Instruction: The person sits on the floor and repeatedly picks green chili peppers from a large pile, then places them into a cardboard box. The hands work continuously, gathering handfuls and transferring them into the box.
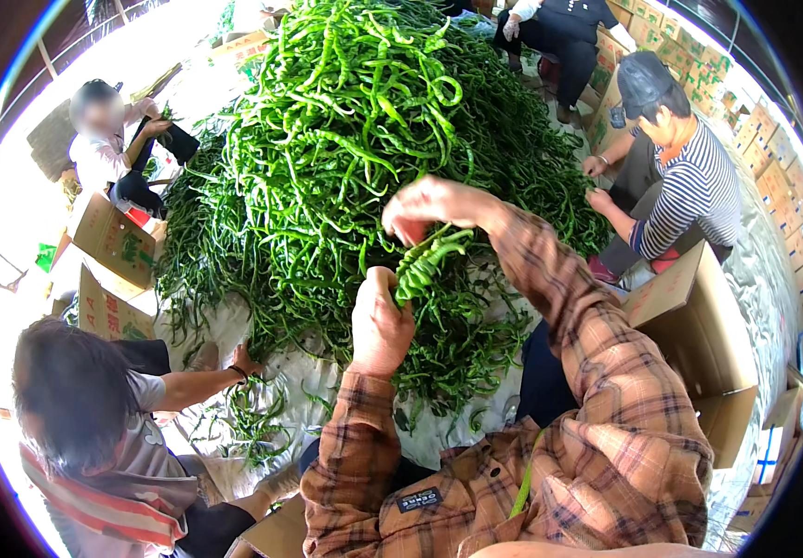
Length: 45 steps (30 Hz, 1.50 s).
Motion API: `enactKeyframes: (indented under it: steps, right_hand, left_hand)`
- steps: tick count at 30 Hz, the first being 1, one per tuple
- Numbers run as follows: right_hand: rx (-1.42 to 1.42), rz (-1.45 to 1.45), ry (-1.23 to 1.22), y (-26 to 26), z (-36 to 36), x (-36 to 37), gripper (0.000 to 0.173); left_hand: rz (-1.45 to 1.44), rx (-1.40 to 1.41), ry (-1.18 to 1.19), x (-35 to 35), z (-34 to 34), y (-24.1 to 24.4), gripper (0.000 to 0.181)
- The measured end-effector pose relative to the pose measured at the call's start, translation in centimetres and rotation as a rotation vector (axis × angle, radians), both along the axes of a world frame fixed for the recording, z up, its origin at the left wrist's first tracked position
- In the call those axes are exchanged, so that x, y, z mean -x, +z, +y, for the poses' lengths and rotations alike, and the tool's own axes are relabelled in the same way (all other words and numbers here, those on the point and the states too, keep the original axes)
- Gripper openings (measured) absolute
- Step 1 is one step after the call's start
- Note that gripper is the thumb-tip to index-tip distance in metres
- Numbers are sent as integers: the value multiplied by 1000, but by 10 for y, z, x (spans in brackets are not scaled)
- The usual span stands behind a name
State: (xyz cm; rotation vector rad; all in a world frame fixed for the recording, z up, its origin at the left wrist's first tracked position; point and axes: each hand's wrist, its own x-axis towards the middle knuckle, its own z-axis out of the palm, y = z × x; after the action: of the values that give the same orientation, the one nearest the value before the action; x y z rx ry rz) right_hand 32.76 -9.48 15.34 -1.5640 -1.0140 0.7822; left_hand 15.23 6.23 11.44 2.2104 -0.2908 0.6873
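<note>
A bunch of green chili peppers (423, 268) is gripped at its lower end in my left hand (382, 322), in front of the pile. Just above the bunch is my right hand (433, 208), blurred and bent at the wrist; its fingertips are partly hidden, so whether they hold a pepper cannot be told. Beyond both hands rises a large heap of long green chili peppers (331, 139). More peppers lie loose at its foot, on a pale sheet (303, 380).
An open cardboard box (718, 342) stands by my right side. At left are more open boxes (114, 240) and a person reaching to the peppers (255, 425). A person in a striped top (687, 188) sits at right; others sit farther round the heap. Stacked cartons (778, 174) line the right.
</note>
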Motion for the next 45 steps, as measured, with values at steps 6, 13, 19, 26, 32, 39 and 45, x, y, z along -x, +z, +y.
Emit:
enactKeyframes:
  steps: [6,13,19,26,32,39,45]
  right_hand:
    - [121,-913,-1064,-56,91,-139,37]
    - [127,-912,-1101,-63,104,-103,22]
    - [-136,-408,-809,-59,50,38,15]
    - [-199,-480,-477,-48,34,112,30]
    - [-112,-461,-303,-43,41,83,21]
    - [153,-1530,-607,-110,104,-65,19]
    - [351,-1751,-370,-126,106,-56,15]
  left_hand:
    - [149,489,101,-15,-3,1,33]
    - [444,1491,26,-22,25,4,10]
    - [583,1584,-30,-16,35,-1,11]
    - [464,1534,-94,-18,28,-11,17]
    - [438,1554,55,-11,50,-14,14]
    - [423,1687,128,-12,74,-19,11]
    - [531,1803,199,-8,72,-31,8]
